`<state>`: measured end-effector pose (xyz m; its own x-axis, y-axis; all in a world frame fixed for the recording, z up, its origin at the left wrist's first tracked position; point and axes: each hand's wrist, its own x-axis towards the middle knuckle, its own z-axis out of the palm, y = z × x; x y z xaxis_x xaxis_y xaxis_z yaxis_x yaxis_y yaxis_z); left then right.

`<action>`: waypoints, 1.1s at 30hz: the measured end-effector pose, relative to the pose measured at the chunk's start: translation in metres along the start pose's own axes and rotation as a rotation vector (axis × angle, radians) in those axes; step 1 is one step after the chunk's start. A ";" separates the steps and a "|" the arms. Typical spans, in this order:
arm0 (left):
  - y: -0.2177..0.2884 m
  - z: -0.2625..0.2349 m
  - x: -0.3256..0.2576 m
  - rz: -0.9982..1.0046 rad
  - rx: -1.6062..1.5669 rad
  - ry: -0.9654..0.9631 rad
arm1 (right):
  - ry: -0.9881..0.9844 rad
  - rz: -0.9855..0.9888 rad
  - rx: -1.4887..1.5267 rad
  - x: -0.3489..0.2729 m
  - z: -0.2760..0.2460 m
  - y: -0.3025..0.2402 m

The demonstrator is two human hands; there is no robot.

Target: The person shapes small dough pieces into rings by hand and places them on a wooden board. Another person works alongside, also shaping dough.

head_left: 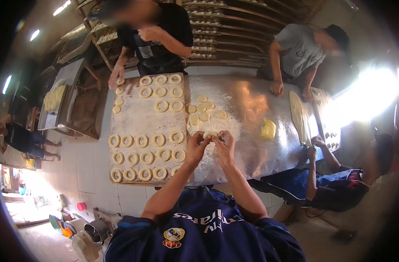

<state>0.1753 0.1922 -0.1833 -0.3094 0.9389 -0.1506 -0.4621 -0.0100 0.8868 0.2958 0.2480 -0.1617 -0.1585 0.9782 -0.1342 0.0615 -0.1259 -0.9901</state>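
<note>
Between my two hands is a small pale piece of dough (210, 134), pinched by the fingertips over the table's near side. My left hand (196, 147) grips its left side, and my right hand (225, 145) grips its right side. Fingers cover much of the dough, so its full shape is hidden. Just beyond my hands, several flat round dough pieces (204, 116) lie on the floured metal tabletop (247, 109). To the left, a floured wooden board (138, 115) carries rows of dough rings (158, 139), some close to my left wrist.
Across the board, a person in black has one hand (117, 75) near small dough pieces. On the right, two people handle a long dough sheet (299, 118). A yellow plastic bag (268, 129) lies on the metal. Racks of dough trays (206, 30) stand behind.
</note>
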 end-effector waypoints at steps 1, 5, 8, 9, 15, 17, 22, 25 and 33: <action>0.009 0.017 -0.005 0.091 0.173 0.037 | -0.003 -0.010 -0.049 0.009 -0.011 0.012; -0.005 0.043 0.001 0.264 0.212 0.039 | -0.069 -0.071 0.154 0.017 -0.027 0.014; -0.016 0.037 0.011 0.096 -0.036 -0.060 | -0.148 0.306 0.647 0.001 -0.033 -0.028; -0.011 0.043 0.012 0.042 -0.152 -0.125 | -0.123 0.297 0.524 0.006 -0.038 -0.023; 0.012 0.067 -0.005 -0.141 -0.698 0.093 | -0.008 0.325 0.568 0.017 -0.037 -0.040; 0.011 0.057 -0.001 -0.041 -0.003 0.202 | -0.158 0.278 0.585 0.024 -0.040 -0.002; 0.017 0.038 -0.002 0.255 0.817 0.385 | -0.083 0.456 0.379 -0.007 0.004 -0.020; 0.004 0.006 -0.002 0.080 0.402 0.355 | -0.034 0.342 0.392 -0.004 0.023 -0.003; 0.020 -0.081 0.005 0.268 0.439 0.189 | -0.164 0.096 0.064 0.001 0.094 0.028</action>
<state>0.0971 0.1683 -0.2019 -0.5313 0.8446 0.0655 0.0312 -0.0577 0.9978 0.2043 0.2301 -0.1938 -0.3135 0.9218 -0.2280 0.0220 -0.2330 -0.9722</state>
